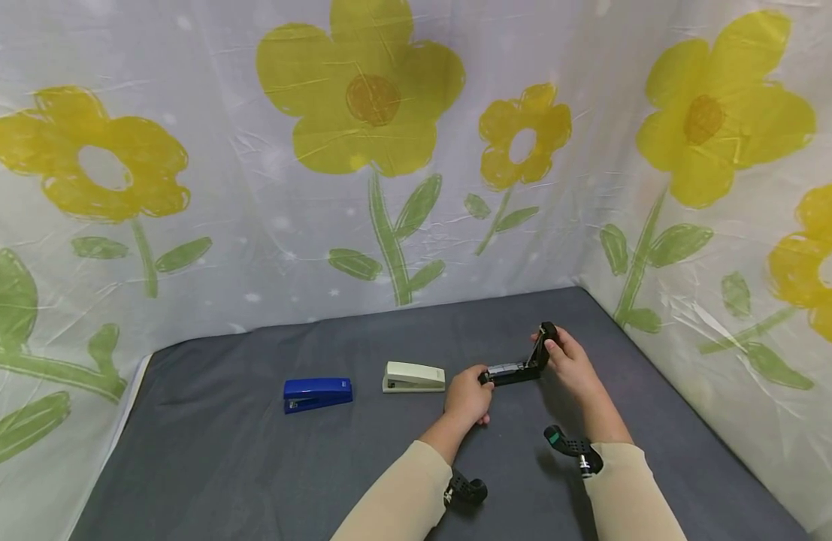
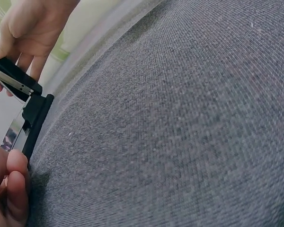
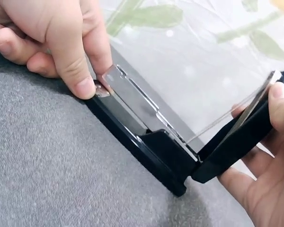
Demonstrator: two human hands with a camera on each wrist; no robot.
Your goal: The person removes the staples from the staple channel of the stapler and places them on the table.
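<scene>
A black stapler (image 1: 517, 373) is swung wide apart at its hinge, its metal staple channel (image 3: 137, 101) exposed and a thin rod running up to the raised top. My left hand (image 1: 467, 397) pinches the front end of the base between thumb and fingers. The raised top part (image 3: 248, 127) is gripped by my right hand (image 1: 573, 368), thumb on its inner side and fingers behind. In the left wrist view the hinge end (image 2: 35, 106) shows between the two hands. The base is close over the grey cloth.
To the left of my hands, a cream stapler (image 1: 413, 378) and a blue stapler (image 1: 318, 394) stand on the grey cloth-covered table (image 1: 253, 466). A flower-printed curtain (image 1: 287, 225) borders the table at the back and right.
</scene>
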